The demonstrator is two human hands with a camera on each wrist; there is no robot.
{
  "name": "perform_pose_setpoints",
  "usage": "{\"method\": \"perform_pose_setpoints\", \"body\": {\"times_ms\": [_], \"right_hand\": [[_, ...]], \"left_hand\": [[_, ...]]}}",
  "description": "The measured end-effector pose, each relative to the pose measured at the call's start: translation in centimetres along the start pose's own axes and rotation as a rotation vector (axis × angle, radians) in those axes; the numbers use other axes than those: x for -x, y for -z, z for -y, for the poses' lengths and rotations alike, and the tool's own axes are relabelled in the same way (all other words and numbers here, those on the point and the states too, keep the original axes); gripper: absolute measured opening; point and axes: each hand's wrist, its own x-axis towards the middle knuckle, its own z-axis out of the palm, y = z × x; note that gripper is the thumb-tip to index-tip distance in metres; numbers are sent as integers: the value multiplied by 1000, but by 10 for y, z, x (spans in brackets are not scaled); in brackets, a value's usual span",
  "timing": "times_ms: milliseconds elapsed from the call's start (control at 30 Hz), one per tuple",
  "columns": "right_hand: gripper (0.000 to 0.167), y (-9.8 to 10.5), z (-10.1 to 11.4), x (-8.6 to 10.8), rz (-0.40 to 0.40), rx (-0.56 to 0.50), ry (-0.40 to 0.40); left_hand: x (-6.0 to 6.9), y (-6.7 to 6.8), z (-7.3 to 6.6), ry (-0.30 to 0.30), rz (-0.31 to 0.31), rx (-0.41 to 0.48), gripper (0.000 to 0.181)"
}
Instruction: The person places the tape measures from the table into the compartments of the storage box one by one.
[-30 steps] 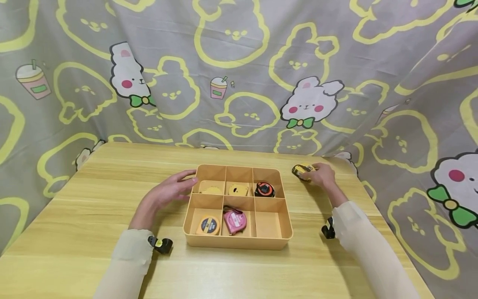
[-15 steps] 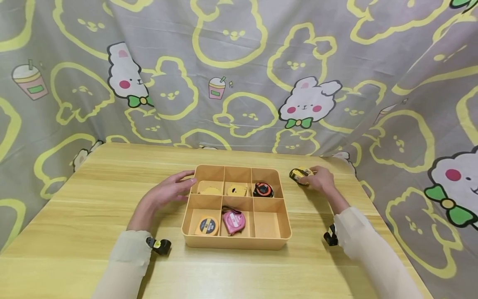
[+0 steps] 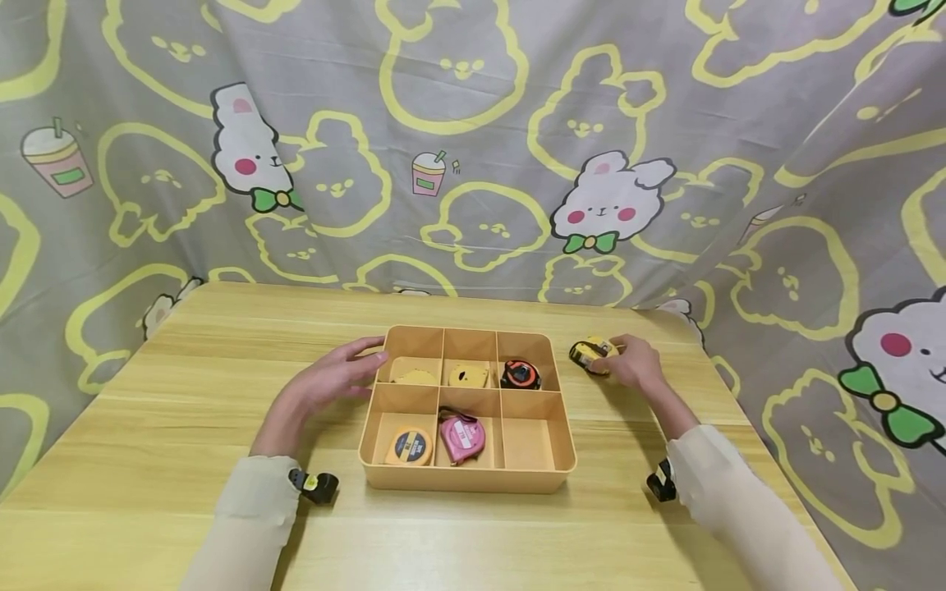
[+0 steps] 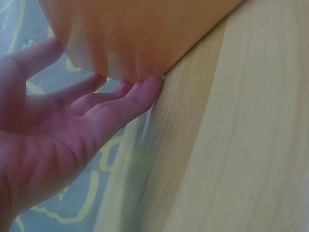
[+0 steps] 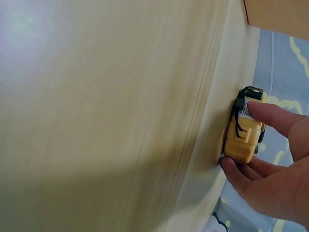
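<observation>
My right hand [image 3: 637, 361] holds a yellow and black tape measure [image 3: 594, 355] at the back right of the table. In the right wrist view the thumb lies against the face of the yellow tape measure [image 5: 241, 137], and the other fingers [image 5: 235, 175] come round its lower end. My left hand [image 3: 336, 379] rests with extended fingers against the left wall of an orange divided box [image 3: 466, 480]. Inside the box lie a pink tape measure [image 3: 462, 437], an orange one with a dark label [image 3: 412, 447] and a black and red one [image 3: 521, 375].
Two yellow items sit in the back row: a yellow case [image 3: 469, 376] in the middle compartment and a partly hidden yellow thing [image 3: 415, 376] at left. A patterned curtain [image 3: 473, 148] hangs behind the wooden table [image 3: 222, 369].
The yellow tape measure has moved slightly left and toward me along with my right hand. My left hand stays against the box.
</observation>
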Motion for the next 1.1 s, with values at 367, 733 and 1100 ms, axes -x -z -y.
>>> {"method": "perform_pose_setpoints", "body": {"times_ms": [367,733,1100], "right_hand": [[82,0,1,11,43,-28,6],[84,-1,2,8,106,-182,-17],[81,-1,2,5,129,-255,-18]], "left_hand": [[0,-1,2,7,2,-10,79],[-1,0,1,6,6,-8,80],[2,0,-1,5,3,-13,79]]}}
